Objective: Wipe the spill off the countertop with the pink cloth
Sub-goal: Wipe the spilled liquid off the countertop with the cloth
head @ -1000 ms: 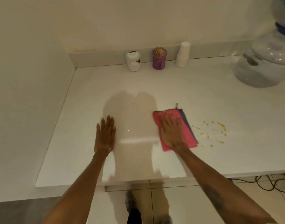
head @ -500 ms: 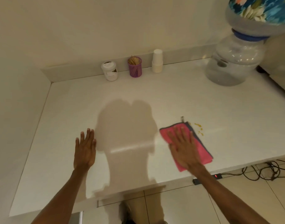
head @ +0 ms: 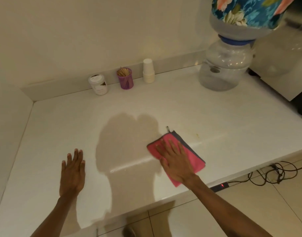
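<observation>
Cloth (head: pixel 194 157), pink with a grey edge, lies folded flat on the white countertop (head: pixel 215 108) near its front edge. The right hand (head: pixel 176 164) rests on top of it, palm down, fingers spread and flat; nothing is pinched, the cloth is simply pressed under the palm. The left hand (head: pixel 72 173) lies flat and empty on the bare surface well to the left, fingers extended.

Spill (head: pixel 196 135): only a faint yellowish trace shows just beyond the cloth's far right side; it may be mostly wiped, though glare there makes that uncertain.

Handling, as a judgement: the cloth looks soft, light and limp, likely to bunch or slide on this glossy top unless pressure stays broad. A flat palm over its middle suits it; a loop at the far corner offers a place to lift.

Along the back wall stand a white jar (head: pixel 98 84), a purple holder of sticks (head: pixel 125 78), stacked paper cups (head: pixel 148 71) and a water dispenser (head: pixel 227 65).
</observation>
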A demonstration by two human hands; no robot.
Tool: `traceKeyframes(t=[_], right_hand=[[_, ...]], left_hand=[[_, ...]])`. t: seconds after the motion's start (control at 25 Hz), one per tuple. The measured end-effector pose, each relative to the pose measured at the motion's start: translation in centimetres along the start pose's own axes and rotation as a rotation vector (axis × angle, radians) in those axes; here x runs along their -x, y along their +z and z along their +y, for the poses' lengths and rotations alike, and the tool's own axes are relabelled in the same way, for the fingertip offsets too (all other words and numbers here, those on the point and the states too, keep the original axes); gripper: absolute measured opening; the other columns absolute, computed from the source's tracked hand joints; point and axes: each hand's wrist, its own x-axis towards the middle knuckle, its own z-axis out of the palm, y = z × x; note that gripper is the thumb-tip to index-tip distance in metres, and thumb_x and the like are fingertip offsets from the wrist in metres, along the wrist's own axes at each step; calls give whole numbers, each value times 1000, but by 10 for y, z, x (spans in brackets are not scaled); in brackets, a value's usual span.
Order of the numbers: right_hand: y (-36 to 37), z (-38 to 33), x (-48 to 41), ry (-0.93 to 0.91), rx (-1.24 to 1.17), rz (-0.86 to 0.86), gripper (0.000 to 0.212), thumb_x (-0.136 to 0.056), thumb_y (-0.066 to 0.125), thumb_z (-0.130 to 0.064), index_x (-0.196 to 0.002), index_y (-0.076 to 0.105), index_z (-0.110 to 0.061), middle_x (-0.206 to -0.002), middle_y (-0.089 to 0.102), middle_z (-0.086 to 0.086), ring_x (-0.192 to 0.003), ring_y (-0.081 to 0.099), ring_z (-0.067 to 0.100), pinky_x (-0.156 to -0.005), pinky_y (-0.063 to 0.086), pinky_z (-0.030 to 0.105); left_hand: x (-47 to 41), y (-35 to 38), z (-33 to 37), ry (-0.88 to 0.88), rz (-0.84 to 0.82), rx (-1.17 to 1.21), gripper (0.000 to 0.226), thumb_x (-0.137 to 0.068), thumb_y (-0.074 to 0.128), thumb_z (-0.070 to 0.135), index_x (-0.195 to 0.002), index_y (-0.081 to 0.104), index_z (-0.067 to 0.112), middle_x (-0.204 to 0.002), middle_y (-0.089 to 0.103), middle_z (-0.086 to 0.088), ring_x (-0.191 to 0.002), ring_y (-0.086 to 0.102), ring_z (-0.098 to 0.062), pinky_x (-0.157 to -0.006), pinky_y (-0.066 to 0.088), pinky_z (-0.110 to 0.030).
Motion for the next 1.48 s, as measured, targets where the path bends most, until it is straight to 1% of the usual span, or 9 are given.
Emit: traceKeyframes(t=[0.16,0.32,0.56,0.68,0.84,1.0,1.16,1.28,1.48], right_hand=[[-18,92,13,319,-11,26,61,-102,1,-47,-160,-7,-30,-169,-9,5,-156,-12,30,-126,-9,52],[-41,110,-54,455,-13,2,58,-108,18,-38,-162,3,-24,-170,-1,9,-157,-2,34,-127,1,54],[-15,-69,-74,42,-134,-30,53,-101,33,-38,-152,38,-29,-160,39,3,-153,23,29,-126,3,51],[11,-162,-37,-198,-157,-36,53,-96,39,-40,-147,42,-27,-157,42,4,-153,22,31,-126,1,54],[22,-144,2,-314,-136,58,51,-94,45,-41,-145,43,-32,-154,45,-4,-151,24,24,-127,-2,48],[-8,-11,-3,7,-110,150,45,-97,44,-33,-142,50,-38,-145,56,-10,-144,44,19,-126,18,46],[-32,102,-21,383,-10,43,57,-107,17,-38,-162,10,-27,-170,7,5,-157,3,31,-127,-3,51],[-37,107,-60,490,-30,34,57,-108,20,-38,-162,6,-26,-170,2,7,-157,-1,34,-127,0,54],[-37,55,-141,403,-83,-16,57,-109,18,-37,-162,3,-23,-170,-2,9,-157,-3,36,-127,0,55]], left_hand=[[1,2,0,0,6,3,54,-105,19,30,-154,25,7,-163,23,-12,-152,16,-36,-123,8,-49],[-1,0,4,19,25,9,63,-99,14,37,-154,28,7,-162,24,-11,-152,17,-35,-123,9,-48],[0,1,4,16,27,14,56,-103,20,30,-153,30,6,-162,27,-14,-151,19,-39,-123,10,-51],[-2,3,3,-2,5,2,49,-106,26,20,-154,27,7,-163,25,-14,-152,17,-38,-124,9,-51],[-1,1,2,-15,-4,15,51,-105,27,22,-154,27,7,-163,24,-13,-152,16,-37,-124,7,-50],[1,0,1,13,0,9,61,-103,14,38,-155,25,9,-164,22,-10,-153,14,-34,-123,4,-44],[-1,2,-2,17,7,2,64,-101,11,41,-155,23,10,-164,20,-6,-153,12,-29,-125,6,-45],[-3,2,-4,9,7,16,63,-101,11,42,-156,22,12,-164,19,-4,-153,10,-26,-126,7,-45],[-4,3,-4,-9,15,-1,60,-102,10,38,-156,20,13,-164,17,-1,-153,10,-24,-126,9,-46]])
